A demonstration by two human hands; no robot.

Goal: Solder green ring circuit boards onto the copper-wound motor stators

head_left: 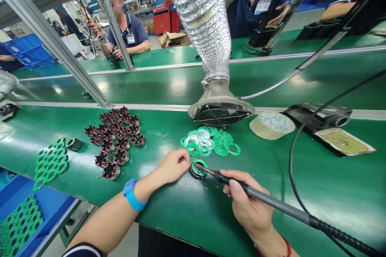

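In the head view my right hand (251, 200) is wrapped round a soldering iron (271, 200), its tip resting at the ring-shaped green circuit board (201, 163) on a dark round motor stator (197, 174). My left hand (174, 165), fingers curled closed, is at the left edge of that stator; what the fingers pinch, if anything, is hidden. Just behind lies a pile of loose green and white ring boards (208, 141). To the left stand several copper-wound stators (116, 138) in a cluster.
A silver duct (205, 28) ends in a fan hood (221, 108) above the bench. On the right are a tape roll (271, 125), a soldering iron stand (328, 118) and a cable (291, 160). Panels of boards (52, 161) lie left. Co-workers (132, 34) sit across.
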